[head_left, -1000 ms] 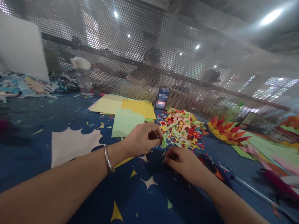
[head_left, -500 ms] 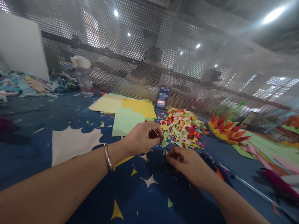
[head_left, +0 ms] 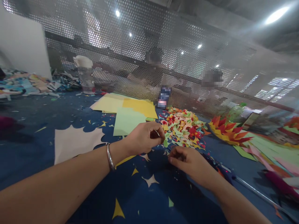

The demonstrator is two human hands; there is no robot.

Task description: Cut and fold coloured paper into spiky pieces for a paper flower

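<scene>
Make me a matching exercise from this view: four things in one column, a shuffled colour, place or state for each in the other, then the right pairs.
Things
1. left hand
2. bracelet
3. spiky paper piece
4. scalloped sheet

Descriptions
A. pale, lying flat
B. silver-coloured
C. pinching a small green paper piece
D. orange, red and yellow

Right pairs: 1-C, 2-B, 3-D, 4-A

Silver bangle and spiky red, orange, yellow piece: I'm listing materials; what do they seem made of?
Smooth silver bangle: probably polished metal, from its highlights; coated plastic is possible. Spiky red, orange and yellow piece: apparently matt paper, from its thin, dull points.
</scene>
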